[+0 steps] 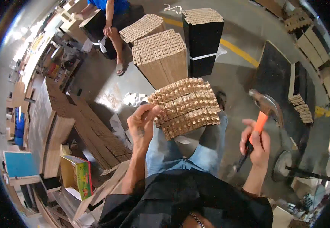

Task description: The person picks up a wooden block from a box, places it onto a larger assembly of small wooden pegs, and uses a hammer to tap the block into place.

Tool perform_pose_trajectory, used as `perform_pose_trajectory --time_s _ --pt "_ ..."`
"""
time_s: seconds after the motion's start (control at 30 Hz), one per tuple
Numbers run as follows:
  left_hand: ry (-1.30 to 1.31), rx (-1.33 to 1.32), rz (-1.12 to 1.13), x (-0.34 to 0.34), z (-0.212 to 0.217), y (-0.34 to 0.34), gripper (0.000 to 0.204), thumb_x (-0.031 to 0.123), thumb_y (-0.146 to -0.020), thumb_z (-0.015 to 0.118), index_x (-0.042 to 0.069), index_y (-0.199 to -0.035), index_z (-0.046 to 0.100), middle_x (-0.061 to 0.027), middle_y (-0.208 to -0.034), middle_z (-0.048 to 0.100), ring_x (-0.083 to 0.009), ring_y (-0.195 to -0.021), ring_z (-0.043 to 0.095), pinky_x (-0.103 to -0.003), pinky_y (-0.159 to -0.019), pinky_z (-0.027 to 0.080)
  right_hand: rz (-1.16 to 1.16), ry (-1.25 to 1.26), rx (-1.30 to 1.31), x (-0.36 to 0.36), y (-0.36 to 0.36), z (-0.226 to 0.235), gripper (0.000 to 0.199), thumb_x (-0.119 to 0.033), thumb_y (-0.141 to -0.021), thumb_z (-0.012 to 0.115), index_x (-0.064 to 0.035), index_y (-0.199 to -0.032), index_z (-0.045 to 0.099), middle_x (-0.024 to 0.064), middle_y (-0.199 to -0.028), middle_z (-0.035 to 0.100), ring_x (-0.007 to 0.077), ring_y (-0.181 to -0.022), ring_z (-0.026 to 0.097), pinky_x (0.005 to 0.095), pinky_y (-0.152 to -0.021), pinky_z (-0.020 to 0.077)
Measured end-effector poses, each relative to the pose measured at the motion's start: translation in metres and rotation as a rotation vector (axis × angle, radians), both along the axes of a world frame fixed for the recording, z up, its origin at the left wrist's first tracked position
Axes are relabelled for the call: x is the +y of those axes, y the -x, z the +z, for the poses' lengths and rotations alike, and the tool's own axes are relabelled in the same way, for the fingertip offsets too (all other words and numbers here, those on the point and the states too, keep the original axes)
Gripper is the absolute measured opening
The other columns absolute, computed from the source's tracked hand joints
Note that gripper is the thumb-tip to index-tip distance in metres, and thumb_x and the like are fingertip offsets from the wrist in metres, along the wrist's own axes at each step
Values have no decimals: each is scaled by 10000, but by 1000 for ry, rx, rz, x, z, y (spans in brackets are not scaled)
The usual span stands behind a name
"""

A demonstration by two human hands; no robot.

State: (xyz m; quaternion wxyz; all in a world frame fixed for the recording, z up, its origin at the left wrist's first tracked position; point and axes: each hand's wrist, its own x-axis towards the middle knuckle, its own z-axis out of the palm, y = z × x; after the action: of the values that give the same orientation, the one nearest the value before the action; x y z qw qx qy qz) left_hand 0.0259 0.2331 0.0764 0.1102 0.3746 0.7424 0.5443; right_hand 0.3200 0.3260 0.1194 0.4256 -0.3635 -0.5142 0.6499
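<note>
A bundle of wooden pieces (187,102) stands upright between my knees, its top face showing rows of holes and short round dowels that stick up. At its left edge is my left hand (142,119), thumb and fingers pinched together; whatever they hold is too small to make out. My right hand (257,142) is closed around the handle of a claw hammer (263,121), off to the right of the bundle. The hammer's handle is orange and black, and its metal head is raised, apart from the wood.
Beyond the bundle stand stacks of drilled wood (161,53) and a dark strapped stack (206,41). A seated person (110,19) is at the far left. Long boards (93,129) and an open carton (75,176) lie left; a dark panel (271,72) and a fan-like round part (282,165) lie right.
</note>
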Motion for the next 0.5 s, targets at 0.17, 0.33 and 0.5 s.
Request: perform_pose_trajectory --time_s 0.17,0.33,0.5 --pt "-304 -233 152 -15 -41 16 298 295 -1006 534 57 -828 561 21 -660 519 -55 -604 446 -238 -553 404 55 -409 -878 40 17 -21 242 -269 -1004 514 -31 -1016 555 66 -606 503 183 -510 533 332 -480 385" --pt "-247 -304 240 -11 -62 27 364 299 -1005 537 53 -740 498 29 -631 458 -46 -597 398 -243 -542 351 2 -757 -907 42 61 2 288 -299 -977 557 -30 -893 493 193 -666 537 389 -552 539 408 -486 383" --pt "-236 -154 146 18 -70 13 438 279 -1007 496 -4 -1331 415 -147 -1259 509 -244 -1187 477 -363 -1034 353 -187 -793 -652 45 63 5 239 -243 -1007 489 -5 -1023 504 151 -635 542 246 -500 557 337 -471 404"
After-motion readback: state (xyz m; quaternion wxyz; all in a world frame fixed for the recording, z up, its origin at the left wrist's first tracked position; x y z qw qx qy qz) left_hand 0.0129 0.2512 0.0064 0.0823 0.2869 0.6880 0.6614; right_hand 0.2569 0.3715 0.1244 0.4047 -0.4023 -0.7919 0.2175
